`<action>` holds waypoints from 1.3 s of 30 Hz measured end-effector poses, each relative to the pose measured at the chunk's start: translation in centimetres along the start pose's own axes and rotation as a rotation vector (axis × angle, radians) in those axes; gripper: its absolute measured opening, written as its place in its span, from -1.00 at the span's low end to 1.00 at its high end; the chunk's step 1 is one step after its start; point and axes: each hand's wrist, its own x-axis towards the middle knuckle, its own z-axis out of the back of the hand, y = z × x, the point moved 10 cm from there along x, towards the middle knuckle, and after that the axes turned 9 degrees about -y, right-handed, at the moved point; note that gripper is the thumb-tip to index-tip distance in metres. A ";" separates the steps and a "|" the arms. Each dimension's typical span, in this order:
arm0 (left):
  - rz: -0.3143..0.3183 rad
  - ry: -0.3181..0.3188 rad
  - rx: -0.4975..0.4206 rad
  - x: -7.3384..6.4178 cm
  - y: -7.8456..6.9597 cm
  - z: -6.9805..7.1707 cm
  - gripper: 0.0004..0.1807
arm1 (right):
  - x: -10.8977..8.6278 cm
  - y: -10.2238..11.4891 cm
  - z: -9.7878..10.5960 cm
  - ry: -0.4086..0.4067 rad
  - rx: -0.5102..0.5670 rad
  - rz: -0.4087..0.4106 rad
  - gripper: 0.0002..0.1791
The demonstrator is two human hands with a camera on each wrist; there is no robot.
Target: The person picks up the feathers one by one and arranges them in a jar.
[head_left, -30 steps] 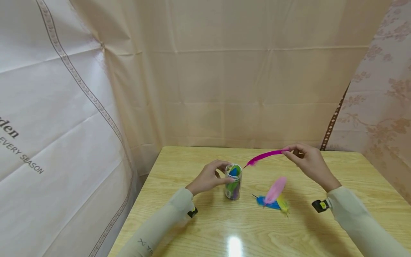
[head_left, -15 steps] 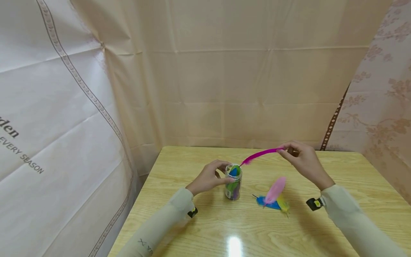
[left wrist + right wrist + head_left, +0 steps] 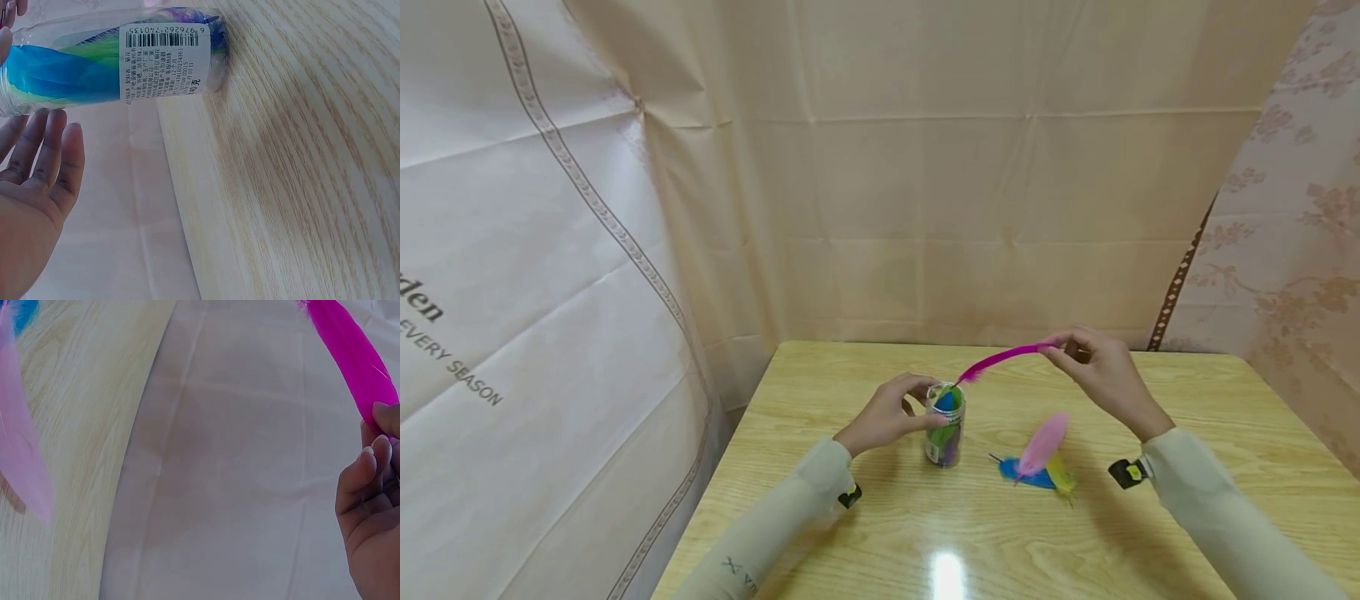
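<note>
A clear jar (image 3: 943, 450) stands upright on the table, with blue, green and purple feathers inside; the left wrist view shows a white barcode label (image 3: 165, 59) on its side. Thumb and fingers of my left hand (image 3: 887, 417) grip the jar near its rim. My right hand (image 3: 1108, 375) pinches a magenta feather (image 3: 1003, 357) by its vane tip, up to the right of the jar. The feather's quill end points down at the jar mouth; whether it has passed the rim I cannot tell. In the right wrist view, thumb and fingertips hold the magenta feather (image 3: 353, 359).
Right of the jar, a pink feather (image 3: 1043, 446) lies over a blue feather (image 3: 1011, 469) and a yellow feather (image 3: 1062, 479) on the wooden table (image 3: 850, 533). Beige cloth (image 3: 910, 208) hangs behind the table's far edge, and white printed cloth (image 3: 550, 333) hangs at the left.
My right hand has moved left with the magenta feather, bringing its quill end from beside the jar to the jar mouth. The left hand and the jar have stayed in place.
</note>
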 end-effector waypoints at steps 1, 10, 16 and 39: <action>-0.001 0.000 0.003 0.0 0.0 0.0 -0.35 | 0.0 0.1 0.0 -0.001 0.006 0.003 -0.91; -0.006 -0.007 0.018 0.0 0.0 0.0 -0.33 | 0.2 0.8 -0.9 0.008 0.018 0.036 -0.92; -0.006 -0.005 0.016 -0.1 -0.2 0.1 -0.31 | 0.3 1.7 -1.4 0.021 0.013 0.062 -0.91; 0.004 -0.003 0.018 0.0 0.0 0.0 -0.41 | 0.4 5.4 -3.5 0.037 0.040 0.348 -0.73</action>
